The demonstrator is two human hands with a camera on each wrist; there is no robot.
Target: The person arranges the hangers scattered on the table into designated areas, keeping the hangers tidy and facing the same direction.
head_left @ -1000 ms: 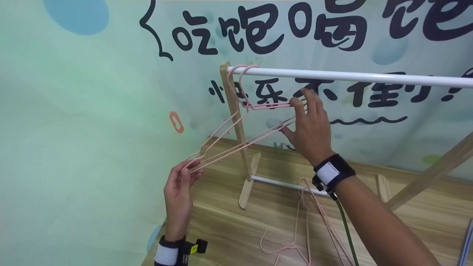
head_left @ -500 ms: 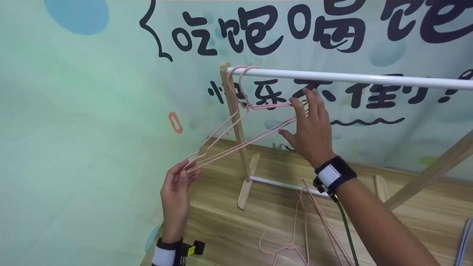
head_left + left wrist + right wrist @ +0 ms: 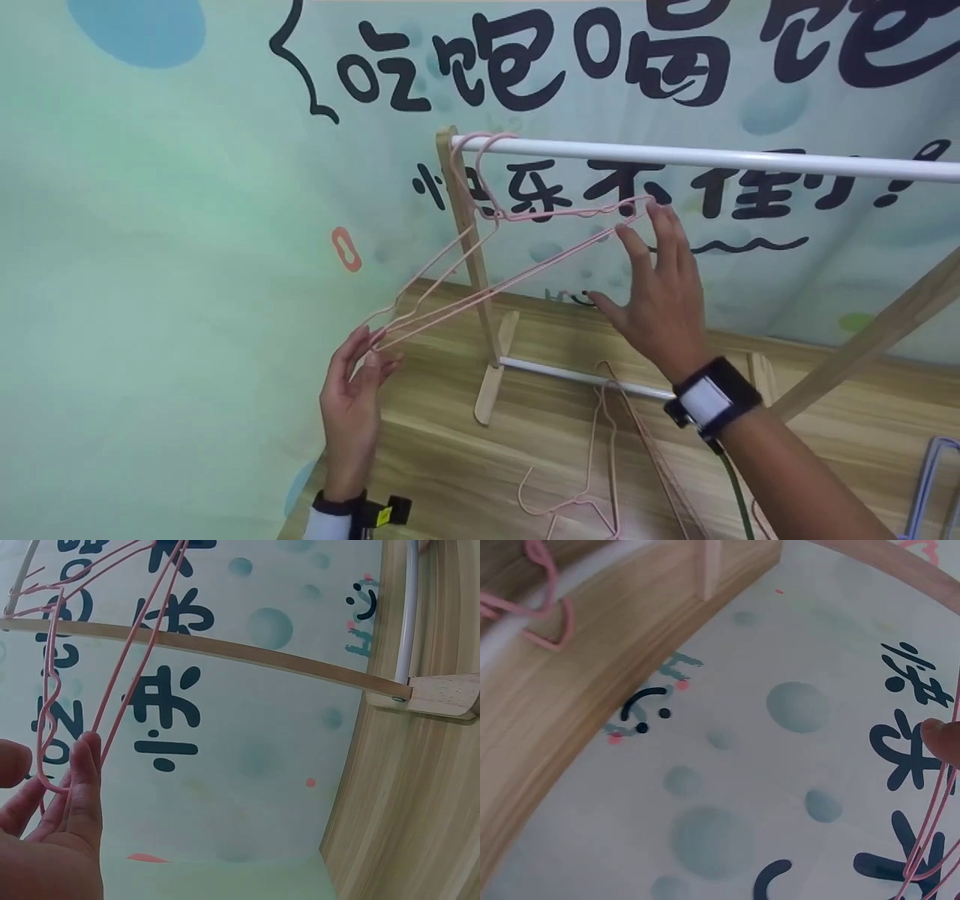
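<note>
Two pink wire clothes hangers (image 3: 435, 279) hang by their hooks at the left end of a white rail (image 3: 675, 156). My left hand (image 3: 351, 412) holds their lower left ends between thumb and fingers. In the left wrist view, a rounded hanger end (image 3: 49, 784) lies among the fingers (image 3: 86, 765). My right hand (image 3: 664, 300) is spread at the right ends of the hangers, thumb well apart and fingertips right at the wire. The right wrist view shows only one fingertip (image 3: 943, 741) at its edge, over the pink wires.
The rack has a wooden upright (image 3: 480, 277) with a foot (image 3: 491, 394), and a low white bar (image 3: 577, 375). More pink hangers (image 3: 577, 499) lie on the wooden table (image 3: 442, 480). Blue hangers (image 3: 926, 480) sit at the right edge. A printed wall (image 3: 187, 262) stands close behind and left.
My right hand has moved right and slightly down, its fingers slipping off the hangers and uncovering their right ends. The left hand stays at the left ends, and the view has shifted slightly.
</note>
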